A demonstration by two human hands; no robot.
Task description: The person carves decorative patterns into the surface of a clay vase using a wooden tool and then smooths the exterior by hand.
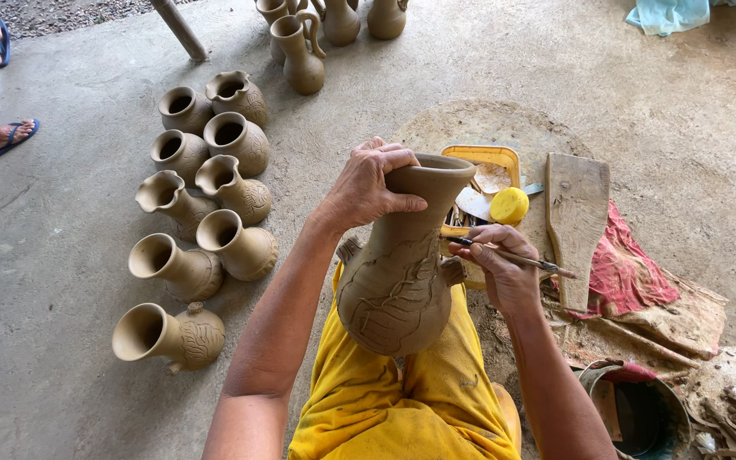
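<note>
The unfired clay vase (398,273) rests tilted on the person's lap, carved with leaf lines. Left hand (368,183): grip closed over the vase rim. Right hand (504,268): grip closed on a thin carving tool (513,255), its near end at the vase neck. Yellow tray (480,156) on the floor just behind the vase holds a yellow sponge (509,205), shell-like scrapers and small tools. Eight finished vases (206,196) stand or lie in a cluster on the concrete floor (61,255) to the left; four jugs (304,43) stand farther off. One wooden paddle (577,221) lies on a red cloth (632,273). One bucket (641,409) at lower right, contents unclear.
</note>
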